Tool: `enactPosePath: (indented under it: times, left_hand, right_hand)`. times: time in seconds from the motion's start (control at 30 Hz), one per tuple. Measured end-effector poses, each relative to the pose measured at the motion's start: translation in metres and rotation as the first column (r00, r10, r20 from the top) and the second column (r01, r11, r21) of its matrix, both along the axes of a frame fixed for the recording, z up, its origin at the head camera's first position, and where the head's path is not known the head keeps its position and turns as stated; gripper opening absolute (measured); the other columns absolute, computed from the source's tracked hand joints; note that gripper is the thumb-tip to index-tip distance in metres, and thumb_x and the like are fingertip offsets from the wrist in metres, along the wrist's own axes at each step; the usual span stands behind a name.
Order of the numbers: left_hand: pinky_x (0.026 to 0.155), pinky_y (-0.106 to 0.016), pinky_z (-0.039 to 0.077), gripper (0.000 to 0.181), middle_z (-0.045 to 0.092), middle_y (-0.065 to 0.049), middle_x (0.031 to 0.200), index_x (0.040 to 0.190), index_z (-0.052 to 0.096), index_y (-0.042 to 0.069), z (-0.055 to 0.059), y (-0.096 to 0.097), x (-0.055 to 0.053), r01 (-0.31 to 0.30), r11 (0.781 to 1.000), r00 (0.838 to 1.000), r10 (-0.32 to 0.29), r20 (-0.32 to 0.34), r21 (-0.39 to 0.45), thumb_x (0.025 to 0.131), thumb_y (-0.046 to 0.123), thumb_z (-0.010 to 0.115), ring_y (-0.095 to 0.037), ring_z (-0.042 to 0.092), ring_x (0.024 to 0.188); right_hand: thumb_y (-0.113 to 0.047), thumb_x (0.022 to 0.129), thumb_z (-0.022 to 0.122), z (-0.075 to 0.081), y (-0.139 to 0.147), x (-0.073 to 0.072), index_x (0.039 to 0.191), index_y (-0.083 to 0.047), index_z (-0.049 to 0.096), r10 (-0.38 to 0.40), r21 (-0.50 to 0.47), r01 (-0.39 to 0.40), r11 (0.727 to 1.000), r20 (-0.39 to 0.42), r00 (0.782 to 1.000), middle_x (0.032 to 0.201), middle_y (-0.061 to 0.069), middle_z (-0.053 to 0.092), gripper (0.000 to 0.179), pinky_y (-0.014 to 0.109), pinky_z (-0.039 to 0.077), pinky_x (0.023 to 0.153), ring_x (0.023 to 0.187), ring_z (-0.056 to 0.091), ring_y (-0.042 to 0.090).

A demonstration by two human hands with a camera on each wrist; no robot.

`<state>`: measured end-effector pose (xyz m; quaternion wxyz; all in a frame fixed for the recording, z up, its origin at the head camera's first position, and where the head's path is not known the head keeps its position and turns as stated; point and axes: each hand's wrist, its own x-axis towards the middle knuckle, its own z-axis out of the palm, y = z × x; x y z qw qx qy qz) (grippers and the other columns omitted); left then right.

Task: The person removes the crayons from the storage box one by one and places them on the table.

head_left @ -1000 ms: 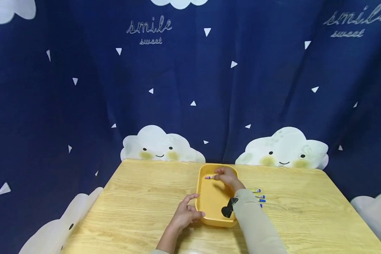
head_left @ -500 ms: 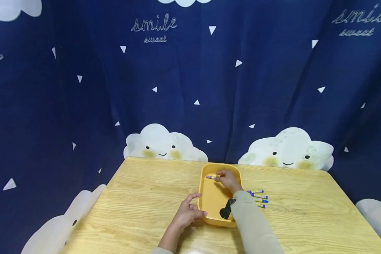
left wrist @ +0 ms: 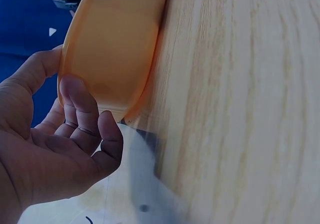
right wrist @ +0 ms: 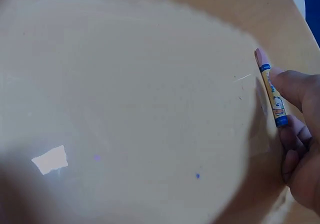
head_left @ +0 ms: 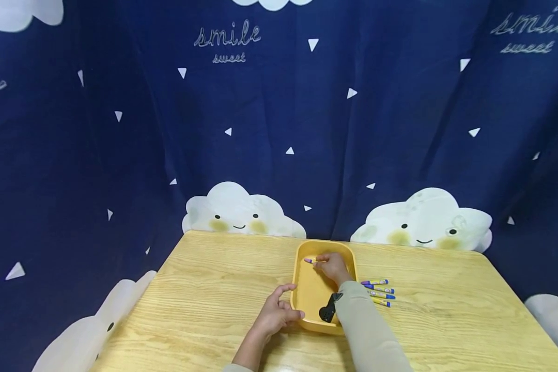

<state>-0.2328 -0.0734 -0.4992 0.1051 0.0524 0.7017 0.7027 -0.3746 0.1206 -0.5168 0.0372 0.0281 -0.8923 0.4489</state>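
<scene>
A yellow-orange plastic tray sits on the wooden table, lengthwise away from me. My left hand holds its near left side, thumb and index finger at the rim; in the left wrist view the other fingers curl against the outer wall of the tray. Inside the tray, toward its far end, my right hand pinches a pink crayon with a yellow wrapper and blue bands. Its pink tip points left in the head view, close over the tray floor. Part of the crayon is hidden behind the fingers there.
Several crayons with yellow wrappers and blue ends lie on the table just right of the tray. The right sleeve crosses the tray's right edge. A dark blue curtain with clouds hangs behind the table's far edge.
The head view has shifted slightly, and more of the crayons beside the tray shows past the sleeve. Both hands keep their holds, with the pink crayon slightly turned.
</scene>
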Motion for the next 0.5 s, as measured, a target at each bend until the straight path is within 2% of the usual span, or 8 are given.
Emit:
enactPosePath:
  times: [0.27,0.5]
  left_hand:
    - [0.048,-0.022,0.04,0.073,0.051,-0.002,0.062,0.134,0.043,0.005,-0.0005,-0.003,0.0006,-0.009,1.0,1.0,0.009,0.009,-0.015,0.069,0.0,0.075,-0.011,0.048,0.051]
    - [0.048,-0.022,0.038,0.073,0.051,-0.001,0.061,0.134,0.042,0.004,0.0,-0.0004,0.001,0.011,1.0,1.0,-0.011,-0.002,-0.005,0.069,0.001,0.075,-0.011,0.047,0.051]
  right_hand:
    - [-0.006,0.073,0.075,-0.0071,-0.0029,-0.0039,0.088,0.007,0.071,-0.041,-0.043,0.041,0.998,-0.005,0.999,0.085,0.016,0.068,0.019,0.038,0.047,0.076,0.081,0.059,0.027]
    - [-0.004,0.071,0.076,-0.0106,0.0008,-0.0044,0.082,0.005,0.072,-0.07,-0.053,0.07,0.996,-0.016,0.997,0.079,0.012,0.067,0.015,0.034,0.047,0.071,0.075,0.058,0.024]
